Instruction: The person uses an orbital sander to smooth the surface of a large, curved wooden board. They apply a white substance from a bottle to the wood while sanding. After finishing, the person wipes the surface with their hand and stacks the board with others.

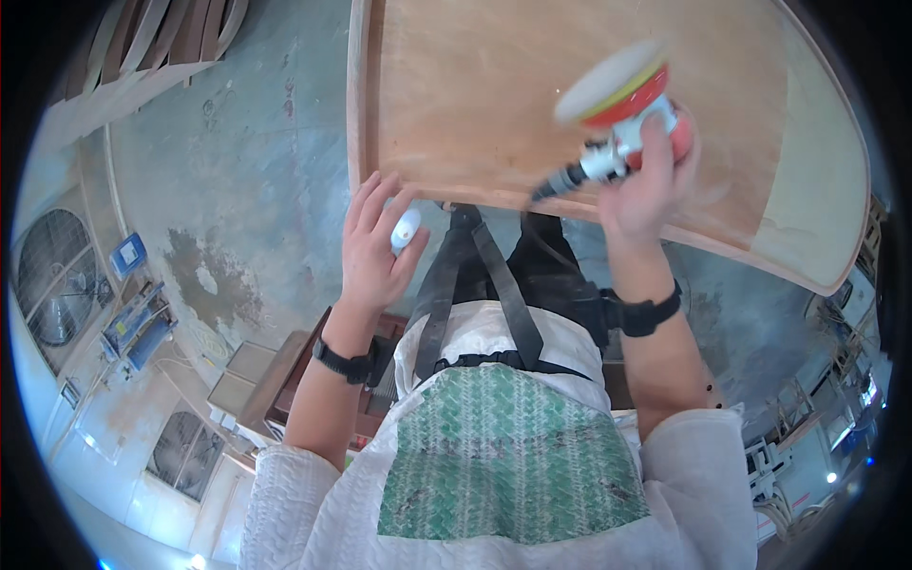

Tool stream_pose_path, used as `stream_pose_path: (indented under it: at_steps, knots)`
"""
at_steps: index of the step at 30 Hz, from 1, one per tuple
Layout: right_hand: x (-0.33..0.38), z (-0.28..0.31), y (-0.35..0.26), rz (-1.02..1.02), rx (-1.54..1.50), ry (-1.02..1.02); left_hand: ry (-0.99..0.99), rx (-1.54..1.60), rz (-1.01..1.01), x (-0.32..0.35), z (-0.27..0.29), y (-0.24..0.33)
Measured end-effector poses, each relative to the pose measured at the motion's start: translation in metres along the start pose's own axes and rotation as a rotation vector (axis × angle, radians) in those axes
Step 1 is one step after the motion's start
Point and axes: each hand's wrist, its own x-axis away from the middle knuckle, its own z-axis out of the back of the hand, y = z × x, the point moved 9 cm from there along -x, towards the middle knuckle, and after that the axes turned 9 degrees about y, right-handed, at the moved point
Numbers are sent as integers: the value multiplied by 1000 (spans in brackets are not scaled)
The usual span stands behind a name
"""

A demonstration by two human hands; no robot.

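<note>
My right hand (649, 180) grips a pneumatic orbital sander (622, 122) by its red and white body, lifted above a large wooden panel (494, 114). Its round pale pad is tipped up and turned to the left, with a yellow and red rim; both tool and hand are slightly blurred. A dark air hose (546, 195) trails from the sander down past the panel's near edge. At the panel's near left corner, the fingertips of my left hand (375, 237) reach the raised border. Tucked between that hand's thumb and fingers is a small white oval object (406, 231), whose kind I cannot make out.
The panel has raised edges and a paler strip (807, 161) at its right. Curved wooden pieces (157, 38) stand at the far left. Round fans (59, 275), a blue box (128, 255) and a wooden cabinet (275, 380) are to the left. Stained concrete floor (228, 171) lies beside the panel.
</note>
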Motion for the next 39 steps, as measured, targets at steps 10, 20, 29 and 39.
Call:
stream_pose_path:
  at_steps: [10,20,29,39]
  knots:
    - [-66,26,-39,171,570,-252,-87,111,-186,-3,-67,84]
    - [-98,33,-72,623,1455,-383,-127,285,-120,3,-62,111]
    - [-89,14,-25,-343,1001,-818,66,308,545,37,-24,-2]
    - [59,-115,64,-166,1262,-1586,209,915,805,82,-35,-50]
